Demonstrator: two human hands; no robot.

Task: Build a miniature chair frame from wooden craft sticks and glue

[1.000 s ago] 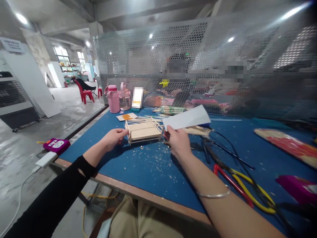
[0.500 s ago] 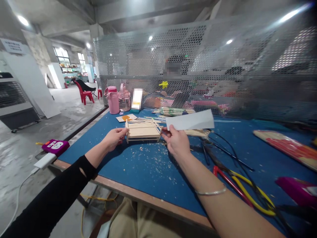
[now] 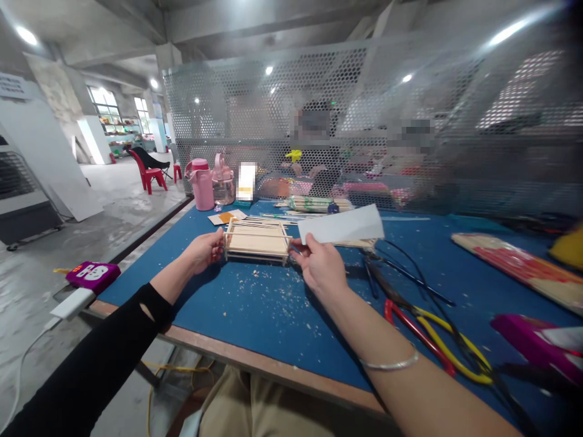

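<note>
A small wooden stick frame (image 3: 255, 240) with upright corner posts and a flat slatted panel, like a miniature bed, stands near the middle of the blue tabletop. My left hand (image 3: 204, 250) is closed, pinching its left end by the posts. At the opposite end, the closed fingers of my right hand (image 3: 322, 262) grip the right posts. A stiff white sheet (image 3: 344, 225) slants up behind my right thumb; whether those fingers also hold it, I cannot tell. Loose thin wooden sticks (image 3: 268, 218) lie just behind the frame. Pale wood crumbs are scattered in front.
Red-handled (image 3: 419, 340) and yellow-handled pliers (image 3: 455, 349) lie at right, near a bag of sticks (image 3: 514, 267). A pink thermos (image 3: 201, 185) and a clear jug (image 3: 223, 187) stand at back left. A perforated metal screen (image 3: 255, 121) bounds the table; people sit beyond it.
The whole view has shifted slightly, so things sit a little further left. Both hands keep hold of the wooden frame, which has tilted slightly at most.
</note>
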